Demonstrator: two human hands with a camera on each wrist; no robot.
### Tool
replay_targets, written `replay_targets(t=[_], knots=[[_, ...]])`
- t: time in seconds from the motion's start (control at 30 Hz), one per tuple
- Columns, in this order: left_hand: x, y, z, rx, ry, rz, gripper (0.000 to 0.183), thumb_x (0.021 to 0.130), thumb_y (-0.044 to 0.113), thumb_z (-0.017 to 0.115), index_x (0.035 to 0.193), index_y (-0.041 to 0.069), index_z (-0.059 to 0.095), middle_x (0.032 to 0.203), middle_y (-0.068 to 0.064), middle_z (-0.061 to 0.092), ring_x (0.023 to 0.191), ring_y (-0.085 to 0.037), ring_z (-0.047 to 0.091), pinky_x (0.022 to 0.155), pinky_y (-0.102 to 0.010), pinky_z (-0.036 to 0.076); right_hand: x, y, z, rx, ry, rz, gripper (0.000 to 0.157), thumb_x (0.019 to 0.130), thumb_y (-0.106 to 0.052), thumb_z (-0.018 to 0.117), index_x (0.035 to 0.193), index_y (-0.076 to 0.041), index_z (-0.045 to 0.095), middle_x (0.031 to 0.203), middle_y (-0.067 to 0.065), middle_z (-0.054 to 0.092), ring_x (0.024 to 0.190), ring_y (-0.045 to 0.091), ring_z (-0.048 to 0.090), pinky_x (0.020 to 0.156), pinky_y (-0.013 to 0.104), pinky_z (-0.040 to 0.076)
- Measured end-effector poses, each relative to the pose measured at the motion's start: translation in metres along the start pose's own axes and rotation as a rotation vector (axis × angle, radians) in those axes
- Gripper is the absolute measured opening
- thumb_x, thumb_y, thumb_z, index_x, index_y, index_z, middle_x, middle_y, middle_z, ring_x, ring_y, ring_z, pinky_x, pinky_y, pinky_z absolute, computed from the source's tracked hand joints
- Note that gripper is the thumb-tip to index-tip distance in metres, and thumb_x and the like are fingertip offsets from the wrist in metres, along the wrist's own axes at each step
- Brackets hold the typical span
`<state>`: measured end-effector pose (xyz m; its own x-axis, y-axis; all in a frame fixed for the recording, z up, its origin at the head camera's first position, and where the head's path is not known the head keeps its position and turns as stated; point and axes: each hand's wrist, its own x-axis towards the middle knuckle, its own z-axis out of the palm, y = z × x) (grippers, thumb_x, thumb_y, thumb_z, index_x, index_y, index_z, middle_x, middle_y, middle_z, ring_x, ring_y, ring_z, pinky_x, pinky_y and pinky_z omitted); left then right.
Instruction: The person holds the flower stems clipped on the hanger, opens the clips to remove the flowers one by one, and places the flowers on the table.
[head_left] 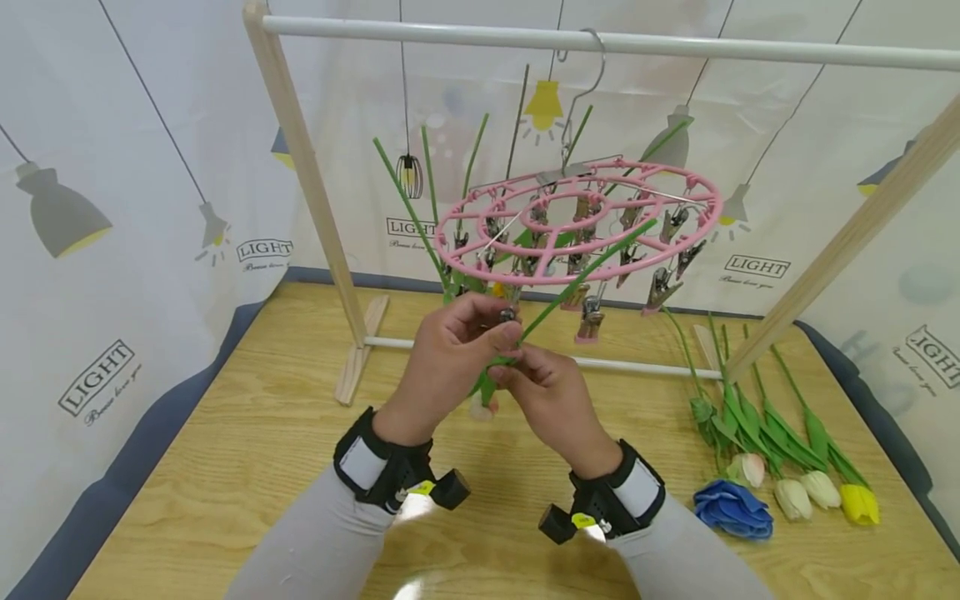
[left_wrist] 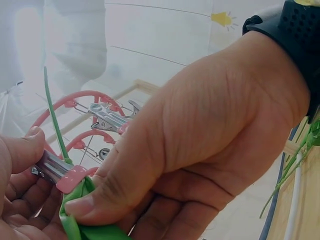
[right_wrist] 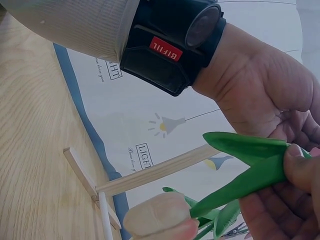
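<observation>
Silver metal gleams in a pink-tipped clip pinched by the left hand beneath a pink hanger; a pale tulip, bloom downward, is pinched at its leaves by the right hand. Clipping is apparently underway; a firm bite should be checked before release. The stem's seating is obscured.

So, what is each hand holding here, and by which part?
The left hand pinches a metal clip by its handle end; the right hand pinches a pale tulip by its green leaves, beside the clip's pink tip.
</observation>
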<state>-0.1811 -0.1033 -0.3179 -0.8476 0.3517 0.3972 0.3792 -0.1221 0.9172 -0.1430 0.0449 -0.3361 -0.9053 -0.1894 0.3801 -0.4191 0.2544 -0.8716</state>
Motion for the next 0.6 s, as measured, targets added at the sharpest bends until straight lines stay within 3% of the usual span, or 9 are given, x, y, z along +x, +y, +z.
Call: replay_targets(t=[0.13,0.27,0.5,0.6], knots=[[-0.001,0.001,0.002,-0.005,0.022,0.032,0.028,0.089,0.027,0.063,0.108,0.008,0.060,0.105,-0.011,0.062,0.093,-0.021,0.059,0.084,-0.041,0.052,0.000,-0.001,0.000,0.017,0.009,0.009,0.014,0.091,-0.007,0.057,0.097,-0.002,0.069,0.073,0.017,0.068,0.066,0.017,0.061,0.073,0.036,0.056],[-0.003,0.010,0.004,-0.015,0.038,0.063,0.022,0.090,0.018,0.061,0.105,0.001,0.059,0.106,-0.015,0.062,0.092,-0.022,0.059,0.079,-0.035,0.052,-0.001,-0.001,0.000,0.018,0.021,0.018,0.013,0.091,-0.007,0.058,0.094,-0.001,0.069,0.085,0.019,0.070,0.078,0.020,0.064,0.074,0.035,0.056],[-0.006,0.028,0.009,0.000,0.055,0.089,0.016,0.091,0.009,0.059,0.100,-0.003,0.058,0.104,-0.020,0.062,0.087,-0.024,0.059,0.070,-0.027,0.049,-0.004,-0.002,-0.001,-0.009,0.048,0.019,0.014,0.091,-0.005,0.057,0.097,0.000,0.068,0.090,0.018,0.070,0.078,0.020,0.064,0.072,0.031,0.056],[-0.005,0.023,0.007,0.004,0.062,0.093,0.015,0.091,0.011,0.059,0.100,-0.001,0.059,0.103,-0.017,0.063,0.086,-0.024,0.059,0.069,-0.031,0.049,-0.005,0.000,-0.002,-0.042,0.052,0.009,0.015,0.092,-0.008,0.057,0.100,-0.004,0.069,0.088,0.015,0.071,0.060,0.019,0.057,0.056,0.025,0.049]])
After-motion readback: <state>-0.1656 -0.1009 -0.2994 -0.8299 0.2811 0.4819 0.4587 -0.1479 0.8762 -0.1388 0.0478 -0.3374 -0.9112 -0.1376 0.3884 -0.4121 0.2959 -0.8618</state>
